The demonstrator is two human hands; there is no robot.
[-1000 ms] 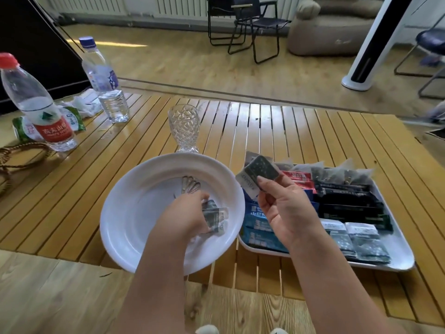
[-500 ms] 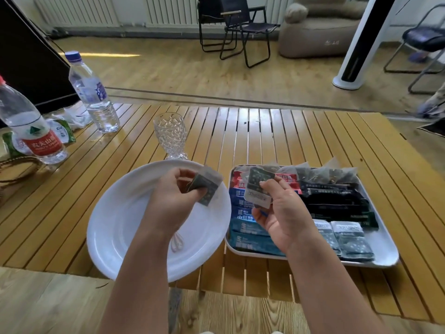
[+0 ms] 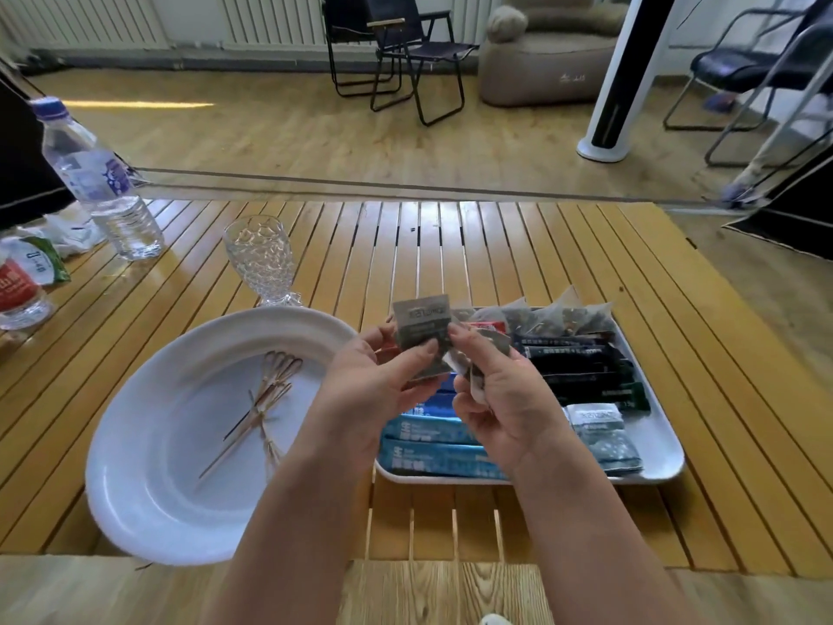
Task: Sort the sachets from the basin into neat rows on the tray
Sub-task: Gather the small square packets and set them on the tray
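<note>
Both my hands meet above the gap between the white basin and the white tray. My left hand and my right hand together pinch a small stack of grey sachets, held upright. The basin holds only several thin wooden picks; no sachet shows in it. On the tray lie rows of blue stick sachets, dark stick sachets, grey sachets at the front right, and clear tea-bag pouches along the back. My hands hide part of the tray's left side.
A patterned glass goblet stands just behind the basin. Two water bottles and crumpled wrappers sit at the far left of the slatted wooden table. Chairs, a beanbag and a white tower fan stand on the floor beyond.
My left hand lifted a sachet out of the basin and brought it right to the one in my right hand; both now hold the sachets together over the tray's left edge.
</note>
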